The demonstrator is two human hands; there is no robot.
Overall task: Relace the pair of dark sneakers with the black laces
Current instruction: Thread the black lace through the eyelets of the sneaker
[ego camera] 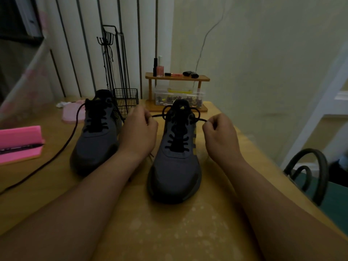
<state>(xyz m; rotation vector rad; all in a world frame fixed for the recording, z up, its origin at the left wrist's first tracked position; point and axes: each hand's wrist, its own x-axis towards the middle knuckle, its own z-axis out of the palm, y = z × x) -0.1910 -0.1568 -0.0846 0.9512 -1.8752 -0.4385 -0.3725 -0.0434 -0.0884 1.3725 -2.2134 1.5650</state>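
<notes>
The left fingers (pixel 148 118) are curled and pinch one end of the black lace (pixel 157 115). The right fingers (pixel 209 125) are curled and pinch the other end. The lace runs out sideways to both hands from the top eyelets, with small loops at the tongue. The left hand (pixel 140 129) sits between the two shoes, and the right hand (pixel 220 133) is just right of the right sneaker (pixel 175 157). That sneaker stands upright on the counter (pixel 169 223), toe toward the person, laced up the front. The left sneaker (pixel 98 136) stands beside it, upright and laced, and its loose lace (pixel 56 159) trails left across the counter. Behind are a wire basket (pixel 126 102) and a small wooden shelf (pixel 177 78) with nail polish bottles (pixel 160 69) on top and a clear plastic box (pixel 178 97) under it. A pink case (pixel 18 142) lies far left.
</notes>
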